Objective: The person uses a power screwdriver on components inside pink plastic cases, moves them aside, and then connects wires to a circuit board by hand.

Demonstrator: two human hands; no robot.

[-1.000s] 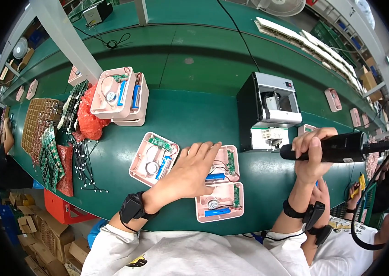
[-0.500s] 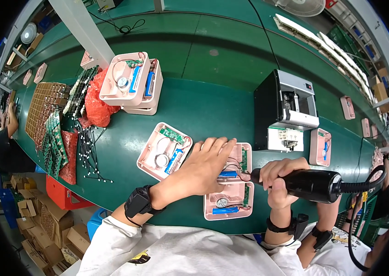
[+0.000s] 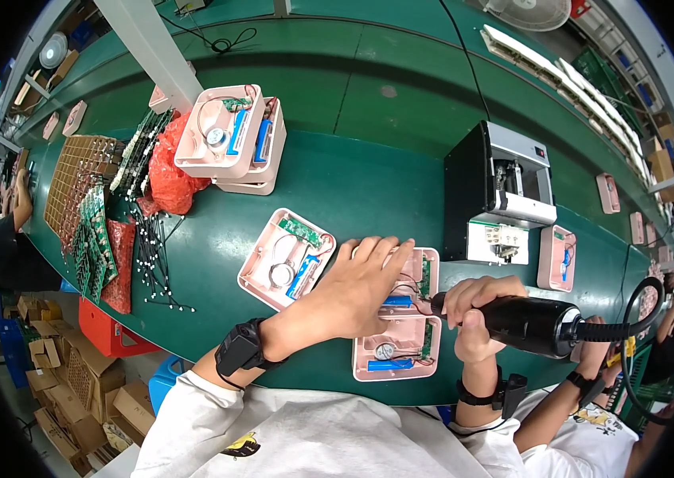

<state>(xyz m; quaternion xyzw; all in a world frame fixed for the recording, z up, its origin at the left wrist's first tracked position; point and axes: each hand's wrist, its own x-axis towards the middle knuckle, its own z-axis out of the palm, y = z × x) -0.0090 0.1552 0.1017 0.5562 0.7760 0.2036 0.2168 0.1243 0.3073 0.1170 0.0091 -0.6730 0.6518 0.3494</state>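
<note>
My left hand [image 3: 365, 288] lies flat with spread fingers on an open pink housing [image 3: 420, 275] that holds a green circuit board and a blue cell. A second open pink housing [image 3: 397, 350] touches it on the near side. My right hand [image 3: 470, 311] grips a black electric screwdriver [image 3: 540, 325], its tip pointing left at the right edge of the upper housing. A black cable [image 3: 631, 307] loops from the tool's rear. A third open pink housing [image 3: 285, 259] lies just left of my left hand.
A black and grey machine [image 3: 496, 195] stands behind the housings, another pink housing [image 3: 557, 256] to its right. Stacked pink housings [image 3: 229, 143], a red bag [image 3: 166, 171], green circuit boards [image 3: 94, 231] and loose wires [image 3: 154, 255] lie left. Another person's arm [image 3: 568, 406] reaches in at lower right.
My right hand has brought the screwdriver down and left, from raised at the right to beside the housing. My left hand has stayed on the pink housing.
</note>
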